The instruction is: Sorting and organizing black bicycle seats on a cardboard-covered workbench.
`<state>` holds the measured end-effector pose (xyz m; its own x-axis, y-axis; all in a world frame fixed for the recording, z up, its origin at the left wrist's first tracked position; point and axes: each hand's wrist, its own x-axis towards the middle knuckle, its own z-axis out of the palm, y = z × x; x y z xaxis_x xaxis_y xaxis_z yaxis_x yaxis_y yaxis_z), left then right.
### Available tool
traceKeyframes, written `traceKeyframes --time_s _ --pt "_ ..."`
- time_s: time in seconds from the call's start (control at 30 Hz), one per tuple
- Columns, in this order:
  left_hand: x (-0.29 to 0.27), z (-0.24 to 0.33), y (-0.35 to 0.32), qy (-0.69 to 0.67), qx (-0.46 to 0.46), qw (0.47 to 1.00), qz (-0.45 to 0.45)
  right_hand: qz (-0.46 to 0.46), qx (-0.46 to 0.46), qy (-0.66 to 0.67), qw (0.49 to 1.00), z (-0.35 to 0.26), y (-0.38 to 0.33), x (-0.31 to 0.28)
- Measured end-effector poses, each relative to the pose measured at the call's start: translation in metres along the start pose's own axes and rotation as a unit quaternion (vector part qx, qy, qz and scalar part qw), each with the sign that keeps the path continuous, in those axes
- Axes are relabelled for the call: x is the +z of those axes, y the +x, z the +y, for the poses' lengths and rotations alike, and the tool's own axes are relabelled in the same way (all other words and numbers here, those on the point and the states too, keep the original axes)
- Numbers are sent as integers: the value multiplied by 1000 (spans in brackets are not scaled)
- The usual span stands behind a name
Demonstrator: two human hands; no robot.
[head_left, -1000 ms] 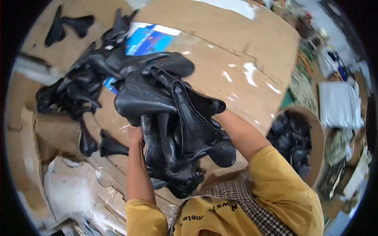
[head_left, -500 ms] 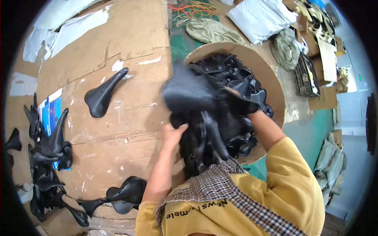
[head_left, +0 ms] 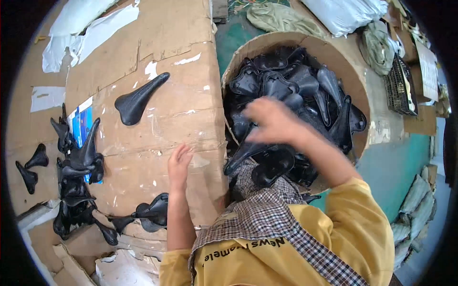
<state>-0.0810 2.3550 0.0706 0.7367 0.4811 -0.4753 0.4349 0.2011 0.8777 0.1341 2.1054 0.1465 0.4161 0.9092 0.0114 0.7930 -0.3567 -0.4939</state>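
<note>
Looking down from my head camera, my right hand hangs blurred over the round cardboard drum, fingers spread loose and gripping nothing that I can make out; it sits just above the heap of black bicycle saddles that fills the drum almost to its rim. A few saddles at the near edge of the heap lie right under my wrist, against my checked collar. My left hand is open and empty, fingers slightly curled, resting on or just over the flattened cardboard sheet that covers the work surface beside the drum. One lone saddle lies on that cardboard, well apart from my left hand. Nearer my left elbow another saddle sits at the cardboard's edge, and a tangled cluster of saddles lies farther to my left.
</note>
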Motion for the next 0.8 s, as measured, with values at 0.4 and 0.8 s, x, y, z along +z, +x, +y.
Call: traceKeyframes --time_s 0.4,0.8 --pt "-110 -31 -110 -133 -13 955 264 -225 -7 -153 962 150 -206 143" --pt "-309 -86 -227 -115 57 834 536 -421 -140 -23 896 -24 217 90"
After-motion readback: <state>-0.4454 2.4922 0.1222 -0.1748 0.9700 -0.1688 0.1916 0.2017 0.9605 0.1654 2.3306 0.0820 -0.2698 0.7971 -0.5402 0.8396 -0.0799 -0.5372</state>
